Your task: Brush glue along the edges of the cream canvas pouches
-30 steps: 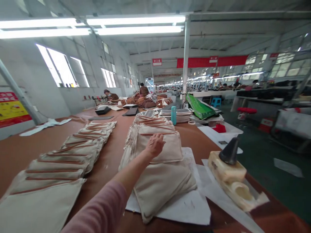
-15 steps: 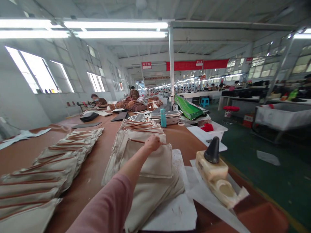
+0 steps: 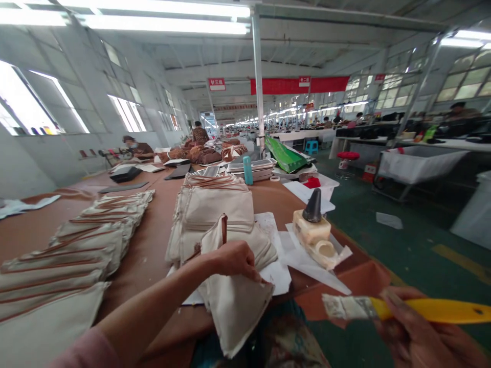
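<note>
Workshop: huge factory hall, long rows of benches under strip lights, red banners hanging way down the far end.

Canvas piece [image 3: 233,312]: beige, hanging off the front of the pile, bottom corner pointing down past the table edge, with a flap standing up behind the left hand and a brown strip along its top.

Left hand [image 3: 236,260]: fingers [image 3: 247,268] curled tight over the canvas piece, pinching it up near its top, pink sleeve [image 3: 79,350] on that arm.

Right hand [image 3: 416,332]: down at lower right, well apart from the canvas piece, fingers [image 3: 395,301] wrapped around a brush [image 3: 383,307].

Brush details: yellow handle, flat bristles caked pale and pointing left toward the canvas piece, not touching it.

Nearby: canvas stack [image 3: 215,214] right behind the left hand, sitting on white paper [image 3: 276,271], with a second long row [image 3: 84,240] off to the left on the brown table [image 3: 276,202].

Right of that: cream block [image 3: 310,225] on more paper, black cone [image 3: 314,207] standing upright on it.

Further off: teal bottle [image 3: 248,170] by stacked trays [image 3: 251,171], green board [image 3: 286,155], one person seated [image 3: 134,148] and another standing [image 3: 200,135] at the far end of the table.
</note>
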Motion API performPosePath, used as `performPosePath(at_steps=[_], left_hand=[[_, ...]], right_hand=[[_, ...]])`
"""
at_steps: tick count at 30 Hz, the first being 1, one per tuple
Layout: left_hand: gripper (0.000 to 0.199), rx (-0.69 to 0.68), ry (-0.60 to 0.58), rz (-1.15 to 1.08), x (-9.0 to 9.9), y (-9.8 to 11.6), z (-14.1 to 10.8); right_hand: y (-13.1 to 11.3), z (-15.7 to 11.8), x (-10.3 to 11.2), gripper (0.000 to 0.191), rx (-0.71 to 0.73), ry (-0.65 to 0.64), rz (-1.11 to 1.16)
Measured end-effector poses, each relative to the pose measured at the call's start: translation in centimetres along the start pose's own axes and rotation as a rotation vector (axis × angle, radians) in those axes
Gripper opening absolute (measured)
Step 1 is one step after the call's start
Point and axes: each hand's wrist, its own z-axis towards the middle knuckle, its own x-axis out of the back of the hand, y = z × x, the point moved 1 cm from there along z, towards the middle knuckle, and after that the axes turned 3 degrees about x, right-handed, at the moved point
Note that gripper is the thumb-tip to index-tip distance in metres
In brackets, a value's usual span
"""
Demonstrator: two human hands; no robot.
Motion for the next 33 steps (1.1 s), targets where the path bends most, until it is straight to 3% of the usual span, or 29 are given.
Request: performPosePath(at_steps=[3,6,12,16,23,28,31,33], left_hand=[[0.051,-0.015,0.014,-0.260,-1.5,1.1,-2.5],[0.049,-0.043,-0.014,-0.454,-3.2,2.4,-5.0],[0.028,-0.141,0.071,-0.196,-6.2,4.8,-8.2],[0.030,-0.110,-0.011,-0.231,-7.7,5.5,-8.2],[0.031,-0.198,0.002,-0.371,-8.2,7.3,-7.8],[0.029,-0.272,-0.001,-0.406,-8.2,8.3,-8.3],[0.030,-0.245,-0.010,-0.488,-8.5,8.2,-8.3],[0.032,-0.215,-0.031,-0.566,-8.7,8.0,-8.1]], right_hand=[[-1.9,-0.9,-0.9,0.049,-0.021,0.084,0.065],[-2.9,-1.9,-1.5,0.045,0.032,0.067,0.084],[-1.6,-2.8,-0.7,0.028,0.119,-0.154,0.018],[-0.3,-2.6,-0.6,0.026,0.079,-0.249,-0.051],[0.8,-3.0,-2.3,0.031,0.028,-0.344,-0.172],[0.8,-1.9,-3.7,0.031,0.244,-0.375,-0.380],[0.5,-0.9,-3.4,0.029,0.377,-0.298,-0.478],[0.1,-0.8,-3.1,0.028,0.384,-0.244,-0.446]])
